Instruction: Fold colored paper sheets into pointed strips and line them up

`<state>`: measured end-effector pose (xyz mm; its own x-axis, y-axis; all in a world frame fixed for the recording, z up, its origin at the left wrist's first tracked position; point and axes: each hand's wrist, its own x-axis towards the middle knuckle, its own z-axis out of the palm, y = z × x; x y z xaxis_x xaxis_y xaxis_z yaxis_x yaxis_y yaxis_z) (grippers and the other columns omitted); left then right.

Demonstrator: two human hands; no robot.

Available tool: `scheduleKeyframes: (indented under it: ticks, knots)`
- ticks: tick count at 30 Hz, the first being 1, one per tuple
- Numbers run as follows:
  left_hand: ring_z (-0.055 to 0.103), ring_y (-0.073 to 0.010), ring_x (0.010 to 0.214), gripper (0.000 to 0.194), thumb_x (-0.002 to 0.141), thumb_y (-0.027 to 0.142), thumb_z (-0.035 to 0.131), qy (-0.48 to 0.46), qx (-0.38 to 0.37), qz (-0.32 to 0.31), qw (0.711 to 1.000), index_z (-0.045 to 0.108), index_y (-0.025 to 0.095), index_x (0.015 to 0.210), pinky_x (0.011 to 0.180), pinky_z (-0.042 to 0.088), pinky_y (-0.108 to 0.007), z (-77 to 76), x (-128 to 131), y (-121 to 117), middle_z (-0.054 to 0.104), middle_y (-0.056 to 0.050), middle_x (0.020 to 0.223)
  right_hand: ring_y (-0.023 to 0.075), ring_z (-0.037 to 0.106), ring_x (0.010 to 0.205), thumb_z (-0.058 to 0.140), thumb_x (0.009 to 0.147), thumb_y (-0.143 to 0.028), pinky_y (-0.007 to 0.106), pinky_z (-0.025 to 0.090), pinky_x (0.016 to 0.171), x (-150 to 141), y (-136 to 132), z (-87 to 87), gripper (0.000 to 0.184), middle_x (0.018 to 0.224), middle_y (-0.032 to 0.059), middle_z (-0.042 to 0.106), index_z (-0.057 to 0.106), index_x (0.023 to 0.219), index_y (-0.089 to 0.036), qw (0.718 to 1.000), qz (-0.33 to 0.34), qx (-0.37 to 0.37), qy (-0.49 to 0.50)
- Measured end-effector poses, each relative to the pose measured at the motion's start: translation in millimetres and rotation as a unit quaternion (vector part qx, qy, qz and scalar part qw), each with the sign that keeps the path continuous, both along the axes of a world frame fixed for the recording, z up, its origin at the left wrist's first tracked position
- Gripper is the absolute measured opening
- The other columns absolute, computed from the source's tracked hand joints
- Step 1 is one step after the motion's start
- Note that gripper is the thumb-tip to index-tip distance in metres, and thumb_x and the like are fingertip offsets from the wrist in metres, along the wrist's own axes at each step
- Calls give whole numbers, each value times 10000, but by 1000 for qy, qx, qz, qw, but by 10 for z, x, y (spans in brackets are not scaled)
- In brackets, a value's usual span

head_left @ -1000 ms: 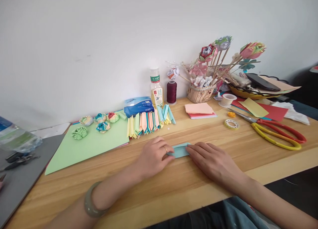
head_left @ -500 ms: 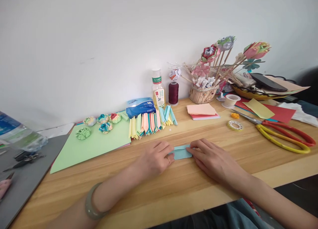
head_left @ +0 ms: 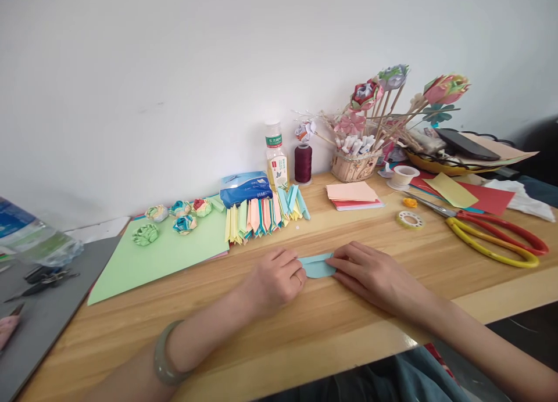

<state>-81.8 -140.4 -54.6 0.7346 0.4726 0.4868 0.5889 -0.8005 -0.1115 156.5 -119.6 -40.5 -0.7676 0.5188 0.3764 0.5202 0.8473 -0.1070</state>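
Note:
A small light blue folded paper (head_left: 317, 265) lies flat on the wooden table (head_left: 331, 332) between my hands. My left hand (head_left: 272, 280) rests on the paper's left end, fingers curled and pressed down on it; a ring is on one finger and a green bangle on the wrist. My right hand (head_left: 370, 274) lies on the paper's right end, fingers stretched forward and pressing the edge.
Behind the hands lie a row of folded coloured paper strips (head_left: 261, 215), a green sheet (head_left: 161, 257) with paper roses, a tissue pack (head_left: 244, 187), a bottle (head_left: 276, 158), a thread spool (head_left: 302, 162), a paper stack (head_left: 353, 194), tape (head_left: 408, 219) and yellow-red scissors (head_left: 492, 233).
Both hands have shifted slightly on the blue paper, the fingers sliding along its ends. The view has moved a little; the paper stays flat on the table.

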Motion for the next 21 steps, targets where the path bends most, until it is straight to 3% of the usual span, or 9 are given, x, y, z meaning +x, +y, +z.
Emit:
scheduleKeyframes:
  ticks: [5,10,21]
  knots:
    - [561,-184,845,143,858,142,521,-115,-113,69,984,624,164,762,756,481,-317,24,54,-49,655,-32,761,174,569,734,362,951,-198,293,466,646,-20,6,-31,248,793,63,608,581,839,-167,1000,-17,-2,3]
    - [561,-182,830,120,762,102,604,-192,-259,165,932,625,187,680,746,486,-334,67,106,-51,663,-4,769,180,541,743,389,912,-174,309,465,664,-95,-19,20,196,791,63,577,541,789,-185,994,-67,-80,21]
    - [537,-208,869,121,756,124,633,-199,-303,230,903,613,181,652,790,447,-384,97,178,-49,653,-10,775,162,540,694,468,884,-171,272,425,620,-173,39,15,142,772,36,557,521,752,-178,983,-132,-131,-8]
